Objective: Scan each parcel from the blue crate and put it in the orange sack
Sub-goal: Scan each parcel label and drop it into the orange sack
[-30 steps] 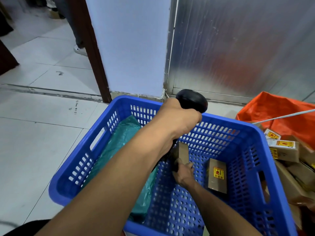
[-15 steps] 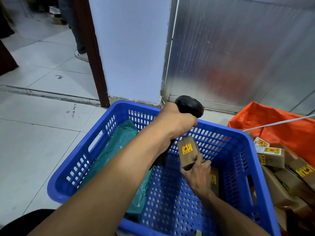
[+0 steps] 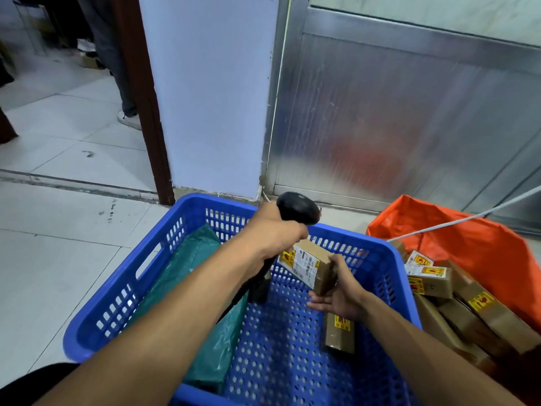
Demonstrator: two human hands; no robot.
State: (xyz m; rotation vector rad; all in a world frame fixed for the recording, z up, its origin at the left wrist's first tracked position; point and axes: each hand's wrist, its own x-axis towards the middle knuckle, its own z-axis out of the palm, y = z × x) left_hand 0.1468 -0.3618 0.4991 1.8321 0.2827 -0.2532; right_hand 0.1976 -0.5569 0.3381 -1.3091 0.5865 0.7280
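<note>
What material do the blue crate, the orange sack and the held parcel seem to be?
Blue crate: rigid moulded plastic, perforated walls. Orange sack: probably thin plastic or woven sheet; it creases softly. Held parcel: brown cardboard, matte, with paper labels.

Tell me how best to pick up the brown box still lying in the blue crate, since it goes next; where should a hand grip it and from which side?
Judging by its pose, take the brown box across its two long sides near the middle, coming from above. It lies flat on the blue crate floor, narrow and long, with its top face open. The right hand, nearest, holds the parcel.
</note>
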